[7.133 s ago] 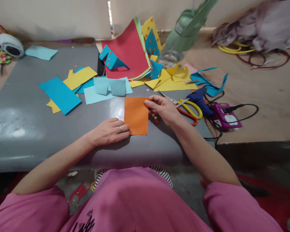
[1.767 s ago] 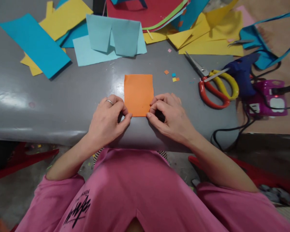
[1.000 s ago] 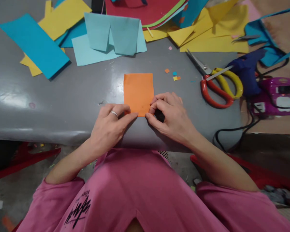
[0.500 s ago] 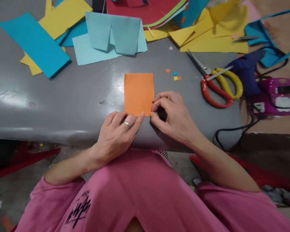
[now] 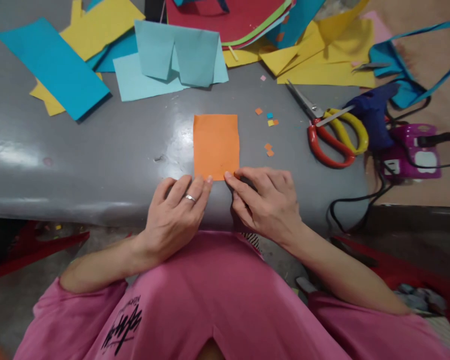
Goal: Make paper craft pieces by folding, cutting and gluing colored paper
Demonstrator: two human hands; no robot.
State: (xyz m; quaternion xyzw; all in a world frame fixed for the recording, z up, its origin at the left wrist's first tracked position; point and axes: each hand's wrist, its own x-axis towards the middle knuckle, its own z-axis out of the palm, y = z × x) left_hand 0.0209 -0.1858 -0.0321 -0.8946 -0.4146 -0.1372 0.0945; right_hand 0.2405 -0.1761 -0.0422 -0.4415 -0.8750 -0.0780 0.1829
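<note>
A roughly square sheet of orange paper (image 5: pixel 216 145) lies flat in front of me, its lower edge toward my body. My left hand (image 5: pixel 178 210), with a ring on one finger, is closed at the sheet's lower left edge, its fingertips pressing the paper. At the lower right corner, my right hand (image 5: pixel 268 200) has its thumb and forefinger closed on the edge. The undersides of both hands are hidden. Small orange paper bits (image 5: pixel 269 150) lie just right of the sheet, with other coloured bits (image 5: pixel 270 120) farther up.
Red-and-yellow scissors (image 5: pixel 328 132) lie at right, beside a blue glue gun (image 5: pixel 375 115) and a purple power socket (image 5: pixel 412 150) with black cords. Light-blue folded paper (image 5: pixel 195 55), blue paper (image 5: pixel 54 70) and yellow paper (image 5: pixel 330 65) spread across the back of the grey table (image 5: pixel 97 150).
My right hand has moved down and left along the sheet's edge to its lower corner. My left hand has shifted slightly left. Two orange bits now show on the table beside the sheet.
</note>
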